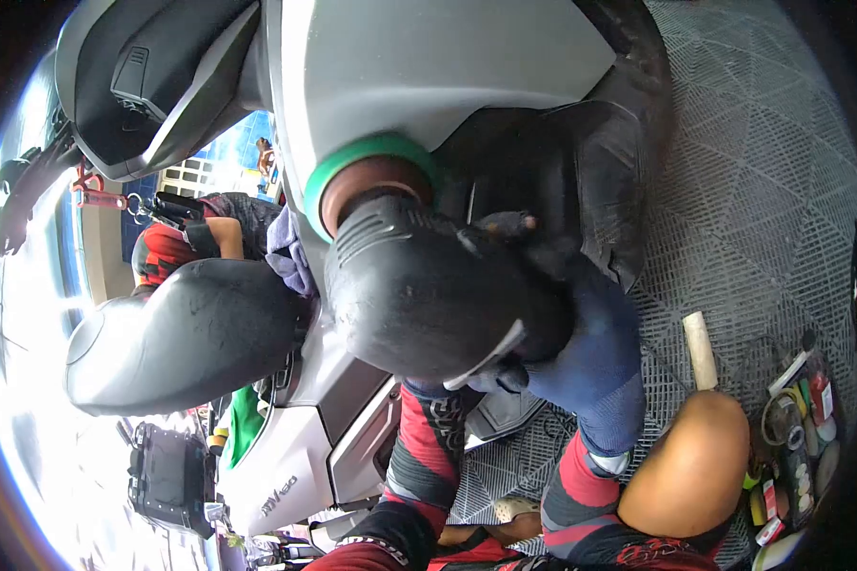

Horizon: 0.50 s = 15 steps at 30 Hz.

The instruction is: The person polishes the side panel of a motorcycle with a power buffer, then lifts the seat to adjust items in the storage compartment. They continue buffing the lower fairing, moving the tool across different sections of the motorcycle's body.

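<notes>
A black power polisher fills the middle of the view. Its green-rimmed pad rests against the grey body panel of a scooter. My right hand, in a dark blue glove, is closed around the polisher's rear body; the dark fingertips partly blend into it. My left hand reaches up beneath the polisher; only a bit of blue glove shows and its fingers are hidden.
The scooter's black seat is at left, with a purple cloth beside it. Another person's red sleeve shows behind. A tray of supplies and a pale cylinder lie on the grey grid floor, near my bare knee.
</notes>
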Each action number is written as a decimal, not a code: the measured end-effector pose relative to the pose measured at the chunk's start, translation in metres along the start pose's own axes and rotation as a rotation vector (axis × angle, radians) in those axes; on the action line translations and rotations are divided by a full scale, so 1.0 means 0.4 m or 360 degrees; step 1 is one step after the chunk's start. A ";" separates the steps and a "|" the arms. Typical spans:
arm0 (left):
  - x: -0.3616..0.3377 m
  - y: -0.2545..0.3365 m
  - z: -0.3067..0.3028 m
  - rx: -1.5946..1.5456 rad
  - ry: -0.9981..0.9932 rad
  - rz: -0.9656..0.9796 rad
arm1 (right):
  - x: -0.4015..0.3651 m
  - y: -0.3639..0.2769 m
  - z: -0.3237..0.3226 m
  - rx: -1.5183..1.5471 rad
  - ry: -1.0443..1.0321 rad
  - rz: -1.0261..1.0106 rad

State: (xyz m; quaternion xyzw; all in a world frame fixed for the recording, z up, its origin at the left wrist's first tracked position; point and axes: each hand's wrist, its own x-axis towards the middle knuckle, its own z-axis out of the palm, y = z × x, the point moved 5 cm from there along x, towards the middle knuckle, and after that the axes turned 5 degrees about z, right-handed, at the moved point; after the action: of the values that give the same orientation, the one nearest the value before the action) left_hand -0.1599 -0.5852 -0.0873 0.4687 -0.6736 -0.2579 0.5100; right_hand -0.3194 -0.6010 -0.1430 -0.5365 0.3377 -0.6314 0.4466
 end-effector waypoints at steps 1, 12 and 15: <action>-0.005 -0.007 0.006 0.0032 -0.0033 -0.0013 | -0.001 0.008 -0.003 -0.0005 0.0007 0.0002; 0.042 -0.058 0.013 0.0645 -0.0600 0.0118 | -0.018 0.045 0.007 0.0063 0.0108 0.0021; 0.046 -0.058 0.029 0.0635 -0.0692 0.0080 | -0.030 0.073 0.015 -0.0021 0.0073 0.0019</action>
State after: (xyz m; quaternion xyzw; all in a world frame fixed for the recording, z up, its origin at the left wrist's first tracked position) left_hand -0.1629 -0.6131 -0.1020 0.4766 -0.8159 -0.2019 0.2578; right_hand -0.3075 -0.6006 -0.1729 -0.5229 0.3552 -0.6386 0.4389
